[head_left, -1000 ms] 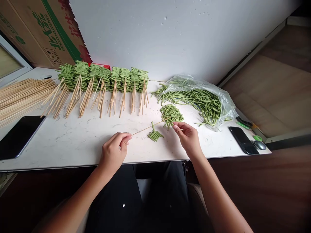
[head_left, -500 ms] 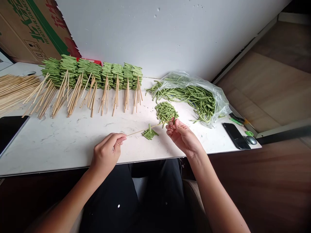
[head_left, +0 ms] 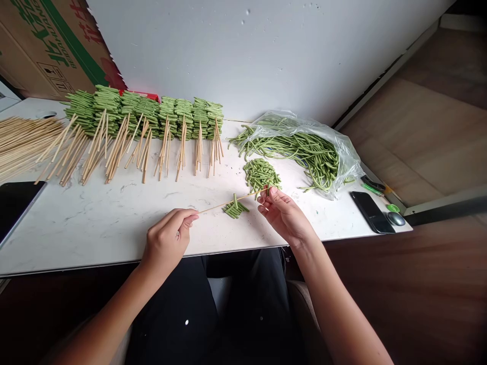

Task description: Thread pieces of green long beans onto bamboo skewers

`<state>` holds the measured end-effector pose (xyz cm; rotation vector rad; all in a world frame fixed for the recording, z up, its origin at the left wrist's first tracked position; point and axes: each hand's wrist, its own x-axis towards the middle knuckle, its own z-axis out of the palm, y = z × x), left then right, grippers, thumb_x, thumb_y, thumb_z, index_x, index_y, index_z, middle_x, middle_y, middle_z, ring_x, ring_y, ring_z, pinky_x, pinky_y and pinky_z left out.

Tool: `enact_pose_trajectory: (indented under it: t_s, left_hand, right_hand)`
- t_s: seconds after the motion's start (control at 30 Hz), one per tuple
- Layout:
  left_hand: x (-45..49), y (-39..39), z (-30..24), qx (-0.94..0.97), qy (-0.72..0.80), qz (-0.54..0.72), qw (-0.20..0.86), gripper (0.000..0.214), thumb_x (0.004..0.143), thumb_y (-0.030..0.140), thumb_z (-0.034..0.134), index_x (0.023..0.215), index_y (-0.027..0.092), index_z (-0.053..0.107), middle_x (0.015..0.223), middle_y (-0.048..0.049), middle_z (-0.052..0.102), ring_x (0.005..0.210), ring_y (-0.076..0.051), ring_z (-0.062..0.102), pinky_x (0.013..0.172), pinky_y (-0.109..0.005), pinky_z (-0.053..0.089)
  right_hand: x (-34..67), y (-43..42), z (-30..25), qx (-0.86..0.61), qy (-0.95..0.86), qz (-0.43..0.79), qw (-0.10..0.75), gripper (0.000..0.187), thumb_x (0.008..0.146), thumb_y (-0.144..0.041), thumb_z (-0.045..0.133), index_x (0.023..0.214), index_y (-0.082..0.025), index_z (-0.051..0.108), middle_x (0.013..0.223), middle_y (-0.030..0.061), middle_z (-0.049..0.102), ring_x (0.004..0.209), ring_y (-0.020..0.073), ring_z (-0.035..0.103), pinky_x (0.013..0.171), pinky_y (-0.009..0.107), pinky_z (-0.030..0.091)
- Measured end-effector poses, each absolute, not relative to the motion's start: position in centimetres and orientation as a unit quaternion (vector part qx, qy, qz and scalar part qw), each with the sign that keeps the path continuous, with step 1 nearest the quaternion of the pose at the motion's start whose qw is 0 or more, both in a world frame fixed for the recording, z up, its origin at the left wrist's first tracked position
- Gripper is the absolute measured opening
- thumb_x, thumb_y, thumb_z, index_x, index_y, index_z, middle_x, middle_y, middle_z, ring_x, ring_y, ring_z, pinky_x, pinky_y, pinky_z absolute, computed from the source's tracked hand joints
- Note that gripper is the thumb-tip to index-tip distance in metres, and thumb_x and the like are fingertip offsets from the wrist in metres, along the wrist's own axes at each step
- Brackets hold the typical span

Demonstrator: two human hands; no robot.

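My left hand (head_left: 167, 242) pinches the blunt end of a thin bamboo skewer (head_left: 216, 205) above the white table (head_left: 114, 223). Several short green bean pieces (head_left: 235, 208) are threaded on the skewer near its middle. My right hand (head_left: 283, 213) is at the skewer's tip, fingers closed on a short bean piece (head_left: 265, 190) beside a small pile of cut bean pieces (head_left: 261, 173).
Rows of finished bean skewers (head_left: 152, 126) lie along the wall. Loose bare skewers (head_left: 23, 144) lie at far left by a tablet (head_left: 15, 203). A plastic bag of long beans (head_left: 304, 149), a phone (head_left: 371, 212) and a small round device (head_left: 395, 219) sit at right.
My right hand drew back from the cut pile towards the skewer tip and now pinches a bean piece there. The left hand and skewer stayed nearly still; the camera shifted a little.
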<state>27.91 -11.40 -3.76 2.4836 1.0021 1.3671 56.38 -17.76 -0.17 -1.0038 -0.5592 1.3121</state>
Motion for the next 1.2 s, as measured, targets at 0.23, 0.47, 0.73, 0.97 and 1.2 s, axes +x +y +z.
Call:
enact_pose_trajectory:
  t_s: [0.23,0.47,0.73,0.97,1.2]
  left_hand:
    - [27.9,-11.5,-3.6,0.824,0.335,0.451,0.073,0.014,0.101,0.01,0.061,0.099,0.019,0.071,0.088,-0.0014,0.078,0.081,-0.015,0.076,0.079,-0.024,0.059]
    - [27.9,-11.4,-3.8,0.822,0.337,0.453,0.076,0.014,0.101,0.012,0.061,0.099,0.019,0.072,0.089,-0.0021,0.079,0.08,-0.015,0.076,0.079,-0.025,0.06]
    - [27.8,-11.3,-3.9,0.822,0.333,0.457,0.07,0.013,0.099,0.008,0.063,0.097,0.018,0.072,0.091,-0.0026,0.079,0.083,-0.014,0.076,0.08,-0.023,0.06]
    - [27.7,-11.4,-4.0,0.819,0.334,0.461,0.068,0.017,0.099,0.007,0.061,0.097,0.019,0.072,0.089,-0.0022,0.079,0.08,-0.014,0.075,0.076,-0.023,0.06]
    - [27.6,-11.4,-4.2,0.821,0.329,0.462,0.065,0.019,0.1,0.007,0.058,0.097,0.019,0.072,0.089,-0.0031,0.079,0.08,-0.015,0.075,0.077,-0.025,0.061]
  right_hand:
    - [56.5,-17.8,-0.3,-0.457,-0.249,0.573,0.633,0.021,0.086,-0.043,0.084,0.092,-0.026,0.073,0.093,0.0009,0.066,0.09,0.0154,0.06,0.077,0.026,0.051]
    - [56.2,-17.8,-0.2,-0.491,-0.291,0.533,0.624,0.027,0.085,-0.051,0.083,0.088,-0.027,0.071,0.105,0.0023,0.071,0.103,0.0191,0.064,0.082,0.031,0.053]
    - [56.0,-17.5,-0.3,-0.519,-0.334,0.436,0.655,0.02,0.085,-0.044,0.085,0.087,-0.025,0.08,0.094,0.004,0.072,0.096,0.0181,0.063,0.074,0.029,0.051]
    - [55.8,-17.6,-0.8,-0.579,-0.366,0.338,0.645,0.023,0.086,-0.047,0.083,0.091,-0.025,0.081,0.092,0.0056,0.076,0.092,0.021,0.067,0.076,0.035,0.053]
    - [55.2,-17.7,-0.9,-0.591,-0.359,0.329,0.644,0.022,0.086,-0.046,0.083,0.091,-0.024,0.082,0.091,0.0058,0.076,0.088,0.0206,0.067,0.074,0.035,0.051]
